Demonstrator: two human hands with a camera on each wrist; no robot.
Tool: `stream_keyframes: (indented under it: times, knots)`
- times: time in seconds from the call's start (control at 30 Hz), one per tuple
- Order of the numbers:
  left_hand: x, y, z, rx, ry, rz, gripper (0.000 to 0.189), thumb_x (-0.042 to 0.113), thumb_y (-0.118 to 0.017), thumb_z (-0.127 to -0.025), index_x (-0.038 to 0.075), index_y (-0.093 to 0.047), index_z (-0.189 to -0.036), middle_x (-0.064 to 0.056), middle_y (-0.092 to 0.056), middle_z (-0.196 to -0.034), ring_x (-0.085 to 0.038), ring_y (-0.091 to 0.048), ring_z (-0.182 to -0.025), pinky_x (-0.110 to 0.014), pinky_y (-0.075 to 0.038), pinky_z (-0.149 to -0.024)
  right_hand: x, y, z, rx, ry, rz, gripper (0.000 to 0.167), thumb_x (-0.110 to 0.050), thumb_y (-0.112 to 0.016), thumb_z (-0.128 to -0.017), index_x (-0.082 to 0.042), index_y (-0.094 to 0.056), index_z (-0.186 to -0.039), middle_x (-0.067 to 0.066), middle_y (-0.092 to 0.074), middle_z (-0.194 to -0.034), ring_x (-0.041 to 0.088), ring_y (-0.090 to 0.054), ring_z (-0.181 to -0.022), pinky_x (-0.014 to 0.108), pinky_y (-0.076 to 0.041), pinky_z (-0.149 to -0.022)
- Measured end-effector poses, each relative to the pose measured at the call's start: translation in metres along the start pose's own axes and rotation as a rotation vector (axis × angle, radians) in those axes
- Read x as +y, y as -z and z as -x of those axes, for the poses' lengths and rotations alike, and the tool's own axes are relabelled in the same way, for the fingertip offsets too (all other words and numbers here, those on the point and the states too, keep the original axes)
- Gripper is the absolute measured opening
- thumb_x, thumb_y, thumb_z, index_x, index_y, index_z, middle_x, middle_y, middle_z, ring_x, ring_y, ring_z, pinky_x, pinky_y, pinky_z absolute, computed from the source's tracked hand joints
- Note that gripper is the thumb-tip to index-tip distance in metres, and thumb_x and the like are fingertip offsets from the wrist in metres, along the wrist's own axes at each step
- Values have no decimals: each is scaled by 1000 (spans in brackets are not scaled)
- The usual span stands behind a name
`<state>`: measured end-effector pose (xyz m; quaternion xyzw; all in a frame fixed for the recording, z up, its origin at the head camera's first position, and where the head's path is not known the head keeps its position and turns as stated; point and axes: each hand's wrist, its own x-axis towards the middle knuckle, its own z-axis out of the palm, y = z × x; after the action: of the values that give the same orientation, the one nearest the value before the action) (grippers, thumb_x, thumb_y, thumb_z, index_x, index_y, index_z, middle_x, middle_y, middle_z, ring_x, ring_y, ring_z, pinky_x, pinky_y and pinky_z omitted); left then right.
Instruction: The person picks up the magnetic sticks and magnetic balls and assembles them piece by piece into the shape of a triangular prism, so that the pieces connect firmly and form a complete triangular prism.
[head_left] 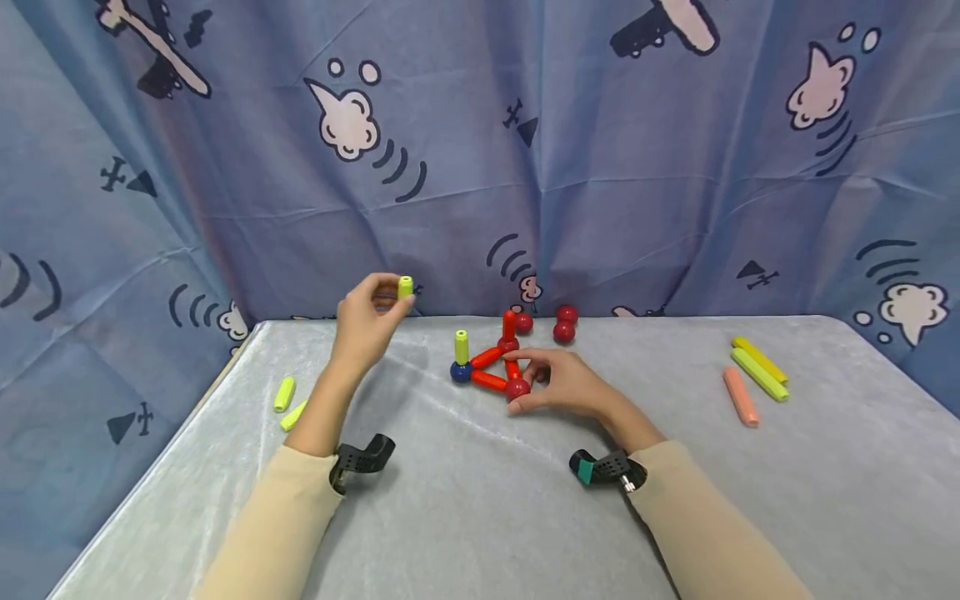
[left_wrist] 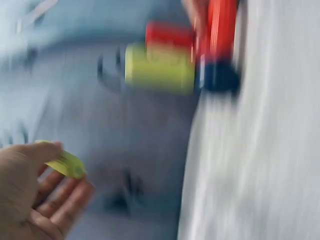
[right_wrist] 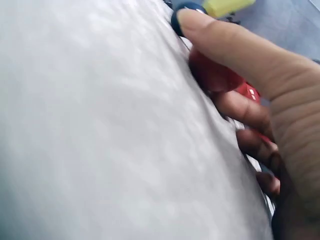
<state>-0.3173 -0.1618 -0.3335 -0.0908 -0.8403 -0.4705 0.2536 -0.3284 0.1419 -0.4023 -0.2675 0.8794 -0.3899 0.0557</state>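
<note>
My left hand (head_left: 363,321) pinches a short yellow-green rod (head_left: 406,287) between thumb and fingers, raised above the table's back left part. To its right lies a triangle of red rods (head_left: 489,381) joined by balls. A blue ball (head_left: 461,372) forms the left corner, with a yellow-green rod (head_left: 461,347) upright on it. From the far red ball (head_left: 507,343) rises a red rod (head_left: 509,325). My right hand (head_left: 562,382) holds the near red ball (head_left: 517,389) between thumb and fingers; the right wrist view shows that ball (right_wrist: 212,72) partly hidden by the thumb.
Behind the triangle sit loose red balls (head_left: 565,332). Two yellow-green rods (head_left: 284,394) lie at the left, one partly behind my forearm. At the right are a salmon rod (head_left: 741,397) and two longer yellowish rods (head_left: 760,374). A patterned curtain (head_left: 465,167) hangs behind the table.
</note>
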Motion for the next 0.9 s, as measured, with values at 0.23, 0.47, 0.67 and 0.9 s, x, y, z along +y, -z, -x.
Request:
stream_keyframes:
  times: [0.23, 0.47, 0.67, 0.9]
  knots:
    - [26, -55, 23, -278, -92, 349, 34, 5, -75, -90, 0, -66, -123, -18, -72, -110, -22, -71, -98, -27, -61, -86, -3, -7, 0, 98, -29, 88, 69, -46, -93, -66, -19, -65, -123, -4, -62, -75, 13, -53, -68, 26, -42, -62]
    - [23, -87, 42, -423, 12, 346, 33, 4, -75, -89, -2, -67, -120, -20, -73, -111, -26, -74, -96, -27, -61, -83, -5, -10, 0, 138, -5, 121, 69, -51, -92, -66, -20, -62, -118, -5, -59, -72, 11, -53, -64, 26, -43, -62]
    - [19, -96, 49, -472, 21, 327, 30, 4, -77, -88, 0, -69, -117, -17, -74, -110, -22, -74, -94, -25, -60, -81, -2, -8, -1, 105, 27, 64, 70, -47, -95, -64, -22, -61, -120, -4, -60, -79, 12, -52, -69, 24, -41, -63]
    - [13, -102, 54, -491, 14, 303, 32, 4, -78, -87, -1, -69, -117, -17, -74, -110, -23, -74, -95, -26, -61, -82, 5, 6, 4, -53, 33, -95, 70, -27, -90, -74, -8, -59, -134, 3, -70, -95, 14, -60, -87, 25, -49, -80]
